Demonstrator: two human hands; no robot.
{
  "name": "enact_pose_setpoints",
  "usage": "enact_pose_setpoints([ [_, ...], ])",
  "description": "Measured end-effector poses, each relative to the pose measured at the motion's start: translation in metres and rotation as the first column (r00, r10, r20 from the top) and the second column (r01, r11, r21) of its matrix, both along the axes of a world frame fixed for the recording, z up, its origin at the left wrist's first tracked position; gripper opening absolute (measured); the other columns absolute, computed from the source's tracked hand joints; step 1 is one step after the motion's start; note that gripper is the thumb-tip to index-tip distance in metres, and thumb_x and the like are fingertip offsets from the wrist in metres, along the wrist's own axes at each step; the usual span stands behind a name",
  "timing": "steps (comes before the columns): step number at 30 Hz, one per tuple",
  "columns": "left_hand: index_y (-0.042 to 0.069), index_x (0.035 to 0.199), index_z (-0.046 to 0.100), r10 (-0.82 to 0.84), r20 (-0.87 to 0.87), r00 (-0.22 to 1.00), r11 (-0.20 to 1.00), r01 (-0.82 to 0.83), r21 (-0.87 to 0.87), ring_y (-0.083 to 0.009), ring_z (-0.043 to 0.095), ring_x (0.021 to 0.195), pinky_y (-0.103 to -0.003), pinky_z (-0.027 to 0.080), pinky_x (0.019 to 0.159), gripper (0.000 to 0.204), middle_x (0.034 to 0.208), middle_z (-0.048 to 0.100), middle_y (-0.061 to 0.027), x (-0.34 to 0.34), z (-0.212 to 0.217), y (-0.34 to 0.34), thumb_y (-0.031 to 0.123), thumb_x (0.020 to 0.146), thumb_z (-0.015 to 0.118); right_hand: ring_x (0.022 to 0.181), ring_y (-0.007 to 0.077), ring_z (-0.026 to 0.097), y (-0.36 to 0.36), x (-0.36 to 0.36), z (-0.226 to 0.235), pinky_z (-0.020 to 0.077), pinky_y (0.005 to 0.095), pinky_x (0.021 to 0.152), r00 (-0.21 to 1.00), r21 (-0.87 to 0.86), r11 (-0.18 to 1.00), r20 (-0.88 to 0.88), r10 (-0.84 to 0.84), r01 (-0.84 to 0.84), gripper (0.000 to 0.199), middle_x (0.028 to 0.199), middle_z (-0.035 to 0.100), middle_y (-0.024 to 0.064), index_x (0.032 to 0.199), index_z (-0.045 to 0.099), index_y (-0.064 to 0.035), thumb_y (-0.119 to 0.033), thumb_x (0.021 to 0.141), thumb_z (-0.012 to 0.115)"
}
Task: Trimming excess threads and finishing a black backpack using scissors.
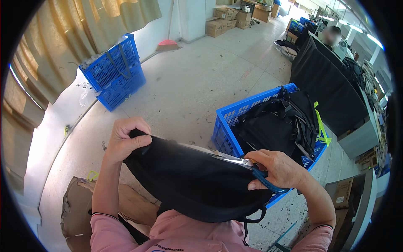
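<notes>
A black fabric bag [197, 180] lies across my front, with a strap loop hanging at its lower right. My left hand [128, 140] pinches the bag's upper left corner between thumb and fingers. In my right hand [279, 170] is a pair of scissors [268, 181] with dark teal handles. Their metal blades point left along the bag's upper edge, where a pale strip shows. Whether the blades touch the fabric I cannot tell.
Just beyond my right hand stands a blue plastic crate [226, 122] piled with black bags [273, 126]. Stacked blue crates [113, 71] are by the curtain. Cardboard [77, 210] lies at lower left. A person [331, 38] sits behind a black-draped table [325, 80] at far right.
</notes>
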State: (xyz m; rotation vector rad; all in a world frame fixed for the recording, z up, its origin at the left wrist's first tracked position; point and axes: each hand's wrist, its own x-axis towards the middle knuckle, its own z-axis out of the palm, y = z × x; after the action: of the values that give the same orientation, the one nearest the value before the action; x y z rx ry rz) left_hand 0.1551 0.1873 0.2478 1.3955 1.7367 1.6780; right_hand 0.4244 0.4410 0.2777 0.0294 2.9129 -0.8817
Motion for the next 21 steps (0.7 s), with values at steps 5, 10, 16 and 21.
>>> enact_pose_setpoints([
  [5,0.003,0.071,0.060,-0.002,-0.046,0.999,1.000,0.004,0.028,-0.0110,0.054,0.065,-0.024,0.040,0.060,0.016,0.069,0.058,-0.0030,0.003,0.002,-0.006,0.010,0.072,0.073,0.078,0.0238,0.061,0.003,0.001,0.008,0.0481,0.0326,0.066,0.992,-0.031,0.999,0.124,0.024,-0.020,0.071,0.081,0.059,0.0095,0.108,0.054,-0.0037,-0.059,0.067,0.069],
  [10,0.003,0.071,0.060,-0.017,-0.056,0.998,0.998,0.020,0.058,-0.0126,0.056,0.064,-0.024,0.041,0.060,0.017,0.069,0.059,-0.0040,0.005,0.002,-0.011,0.011,0.071,0.074,0.077,0.0232,0.060,0.001,0.004,0.012,0.0475,0.0324,0.067,0.992,-0.062,0.998,0.128,0.020,-0.012,0.069,0.082,0.059,0.0094,0.108,0.056,-0.0044,-0.059,0.067,0.069],
  [16,0.003,0.072,0.062,-0.034,-0.033,0.999,0.998,0.036,0.054,-0.0132,0.057,0.065,-0.025,0.042,0.059,0.016,0.069,0.060,-0.0043,0.010,0.004,-0.011,0.012,0.071,0.074,0.076,0.0219,0.061,-0.003,-0.003,0.001,0.0477,0.0320,0.065,0.995,-0.106,0.992,0.067,0.070,-0.062,0.064,0.079,0.060,0.0085,0.106,0.057,-0.0055,-0.056,0.069,0.069],
  [21,0.003,0.072,0.062,-0.019,-0.034,0.999,0.998,0.020,0.052,-0.0134,0.057,0.064,-0.025,0.041,0.059,0.016,0.069,0.060,-0.0046,0.012,0.002,-0.014,0.013,0.071,0.075,0.068,0.0197,0.061,-0.007,-0.004,0.005,0.0469,0.0293,0.057,0.998,-0.088,0.994,0.008,0.069,-0.068,0.056,0.072,0.060,0.0065,0.099,0.059,-0.0058,-0.050,0.068,0.072],
])
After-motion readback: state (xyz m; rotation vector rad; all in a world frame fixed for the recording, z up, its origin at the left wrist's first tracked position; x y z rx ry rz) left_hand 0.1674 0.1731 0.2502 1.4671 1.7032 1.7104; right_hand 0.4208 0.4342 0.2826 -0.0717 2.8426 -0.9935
